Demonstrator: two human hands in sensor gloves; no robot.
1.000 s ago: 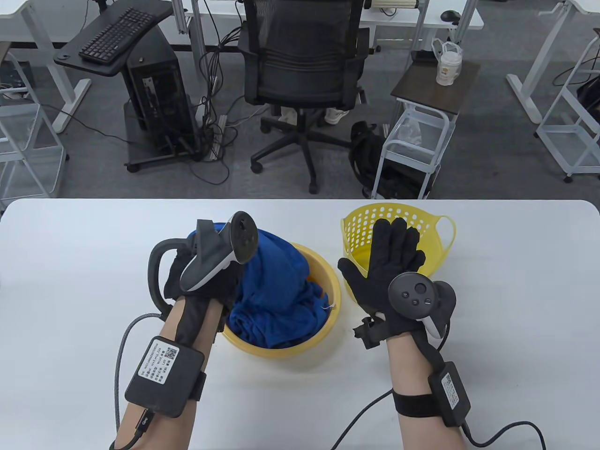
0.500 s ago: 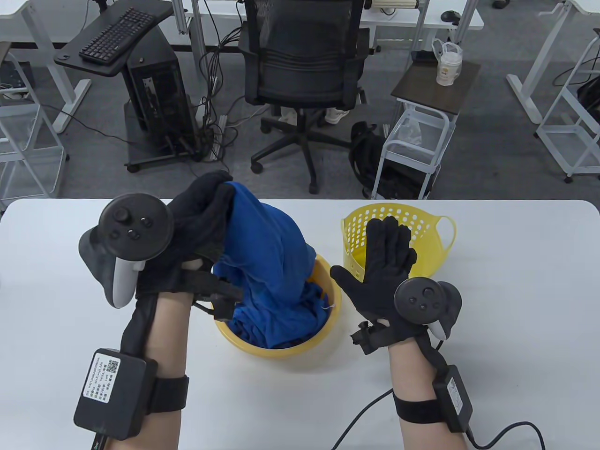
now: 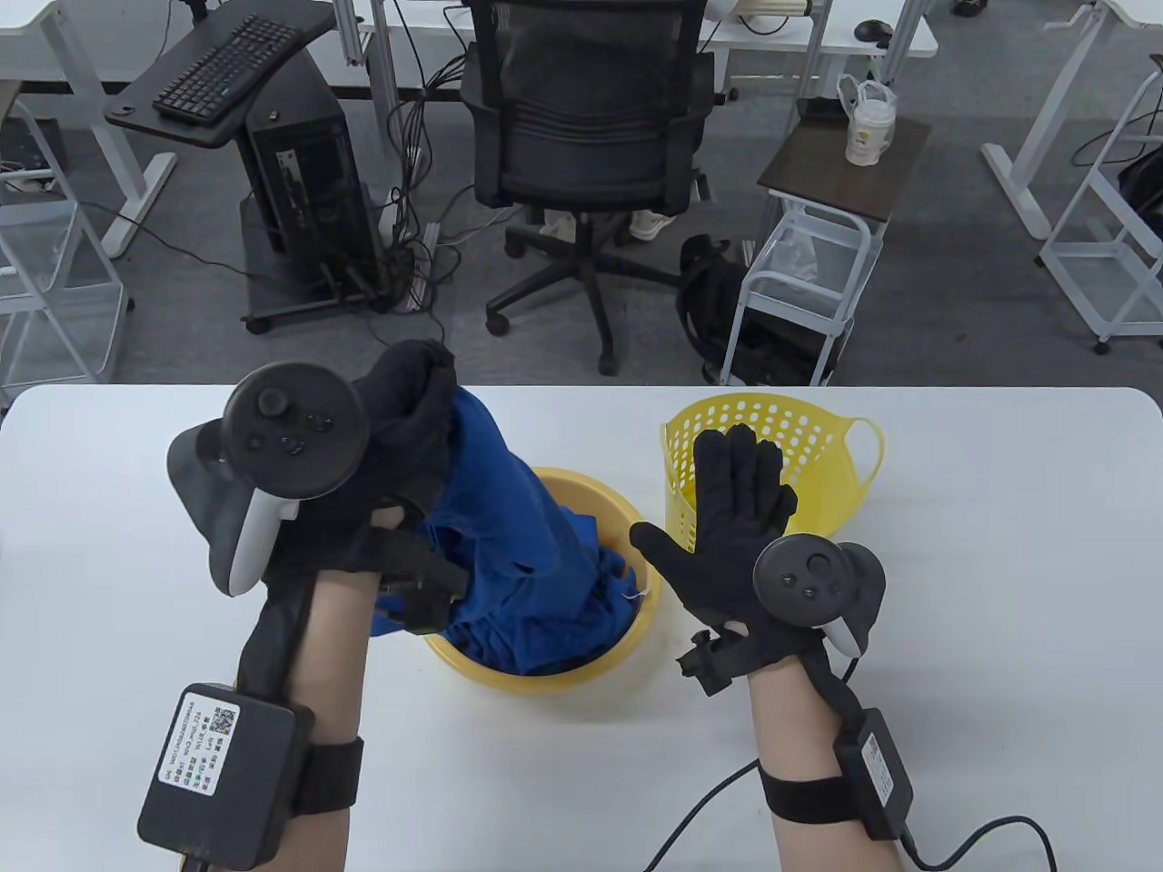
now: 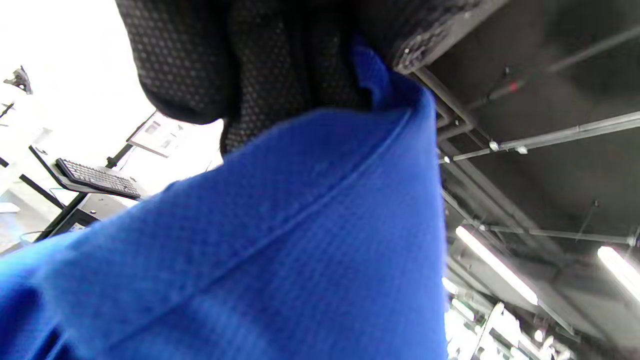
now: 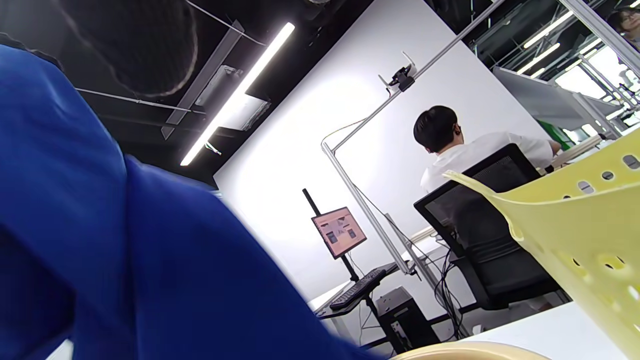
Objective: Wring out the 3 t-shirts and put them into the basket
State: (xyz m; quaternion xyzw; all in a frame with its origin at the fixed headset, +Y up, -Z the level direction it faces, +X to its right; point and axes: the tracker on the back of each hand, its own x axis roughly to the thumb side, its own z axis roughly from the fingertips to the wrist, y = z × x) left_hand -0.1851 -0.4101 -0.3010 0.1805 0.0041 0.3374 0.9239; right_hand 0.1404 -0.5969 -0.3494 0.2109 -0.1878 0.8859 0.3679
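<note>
A blue t-shirt (image 3: 522, 545) rises out of the round yellow basin (image 3: 627, 509) at the table's middle, with more blue cloth bunched inside. My left hand (image 3: 409, 409) grips the shirt's top end and holds it high above the basin. In the left wrist view the blue t-shirt (image 4: 280, 240) hangs from my gloved fingers (image 4: 280, 55). My right hand (image 3: 727, 518) is flat with fingers spread, just right of the basin, in front of the yellow perforated basket (image 3: 818, 436), holding nothing. The right wrist view shows the blue t-shirt (image 5: 100, 240) and the basket's rim (image 5: 575, 215).
An office chair (image 3: 581, 154) and a small side table with a cup (image 3: 868, 132) stand beyond the table's far edge. Cables trail from both wrists across the white table (image 3: 999, 590). A person sits at a desk in the right wrist view.
My left hand turned over and lifted the blue t-shirt up out of the basin. My right hand drifted slightly left toward the basin, still flat.
</note>
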